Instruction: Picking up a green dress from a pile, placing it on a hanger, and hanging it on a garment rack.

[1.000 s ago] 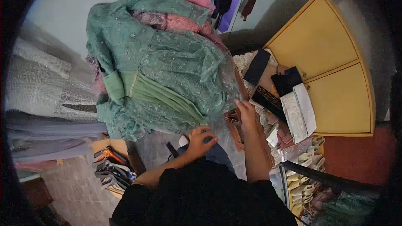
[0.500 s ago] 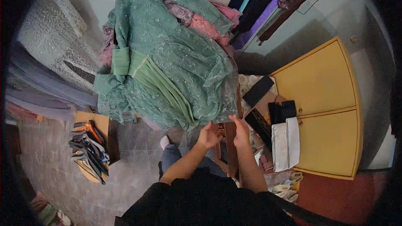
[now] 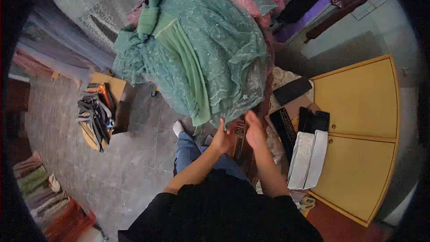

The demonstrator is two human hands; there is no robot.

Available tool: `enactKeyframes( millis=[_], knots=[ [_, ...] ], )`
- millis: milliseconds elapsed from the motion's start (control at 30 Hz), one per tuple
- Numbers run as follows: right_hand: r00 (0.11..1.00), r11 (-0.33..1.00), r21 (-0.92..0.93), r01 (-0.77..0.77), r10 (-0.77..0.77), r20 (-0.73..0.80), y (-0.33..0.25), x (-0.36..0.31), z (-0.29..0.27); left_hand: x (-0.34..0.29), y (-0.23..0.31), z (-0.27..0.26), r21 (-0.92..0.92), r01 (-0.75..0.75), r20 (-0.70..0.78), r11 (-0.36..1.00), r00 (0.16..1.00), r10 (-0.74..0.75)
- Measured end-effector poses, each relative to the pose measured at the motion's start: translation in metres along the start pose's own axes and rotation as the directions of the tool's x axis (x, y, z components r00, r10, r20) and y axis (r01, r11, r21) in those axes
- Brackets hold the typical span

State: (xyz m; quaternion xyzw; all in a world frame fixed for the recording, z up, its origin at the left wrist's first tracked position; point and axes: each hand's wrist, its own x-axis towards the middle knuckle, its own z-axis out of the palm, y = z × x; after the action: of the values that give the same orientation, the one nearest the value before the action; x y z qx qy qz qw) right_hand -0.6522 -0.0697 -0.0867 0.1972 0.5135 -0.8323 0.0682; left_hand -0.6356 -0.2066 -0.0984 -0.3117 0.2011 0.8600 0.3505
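A green embroidered lace dress hangs in front of me over pink garments, with a pleated light-green sash down its front. Just under its sheer lower edge, my left hand is open, thumb raised and fingers pointing toward the right hand. Facing it a short way off is my right hand, also open, its fingertips slightly blurred. The left thumb tip meets the hem in the picture; whether it touches the cloth I cannot tell. Neither hand holds anything visible.
At left, a cardboard box stands beside a heap of dark and orange hangers. A yellow cabinet is at right, with folded black and white cloths before it. Grey gowns hang at far left.
The view has shifted, so the dress now sits higher and the cabinet farther right. Both hands stay beneath the hem, open and facing each other.
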Motion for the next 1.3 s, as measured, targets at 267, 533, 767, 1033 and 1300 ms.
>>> enactKeyframes(
  millis=[267,533,767,1033,1300],
  knots=[
    [0.959,0.946,-0.157,-0.284,0.278,-0.055,0.053,-0.017,0.012,0.01,-0.011,-0.032,0.69,-0.21,-0.376,0.692,0.713,0.592],
    [0.949,0.986,0.031,-0.163,0.165,-0.267,0.037,-0.028,0.022,-0.009,0.008,-0.039,-0.165,-0.181,-0.19,0.97,0.971,0.149],
    [0.928,0.972,0.086,-0.22,0.235,-0.288,0.021,-0.024,0.029,-0.023,0.033,-0.104,-0.139,-0.222,-0.159,0.965,0.967,0.199],
    [0.925,0.963,-0.003,-0.269,0.257,-0.28,0.014,-0.031,0.047,-0.025,0.03,-0.12,-0.216,-0.381,-0.487,0.899,0.84,0.239],
    [0.952,0.949,-0.082,-0.303,0.306,0.022,0.027,-0.05,0.035,-0.063,-0.004,-0.069,-0.085,-0.321,-0.299,0.943,0.911,0.283]
  ],
)
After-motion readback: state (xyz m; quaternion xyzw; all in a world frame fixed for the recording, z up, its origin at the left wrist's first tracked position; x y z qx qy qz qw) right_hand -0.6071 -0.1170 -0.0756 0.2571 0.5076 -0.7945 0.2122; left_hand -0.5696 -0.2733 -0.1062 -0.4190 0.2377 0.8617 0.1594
